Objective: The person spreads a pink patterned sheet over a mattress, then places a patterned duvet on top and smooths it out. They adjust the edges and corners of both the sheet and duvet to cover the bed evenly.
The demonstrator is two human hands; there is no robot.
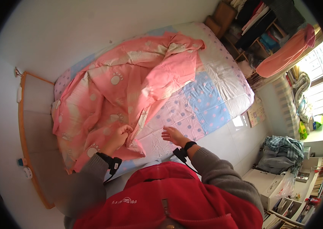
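Note:
A pink quilt (115, 97) with white paw prints lies rumpled over the left part of the bed. My left hand (120, 137) grips the quilt's near edge, its fingers curled into the cloth. Just below that hand, a corner of the quilt droops near the mattress side. My right hand (173, 135) hovers near the bed's front edge with its fingers apart and nothing in it. Beneath and beyond it spreads a patchwork bedsheet (207, 100) in blue, lilac and white with dots. The sheet shows creases at the right end.
A padded headboard (37, 126) with an orange frame stands at the left. Clothes hang over a wooden shelf (243, 53) at the upper right. At the right, folded clothes (281, 154) are piled by a white cabinet (264, 183). Tiled floor (224, 143) runs beside the bed.

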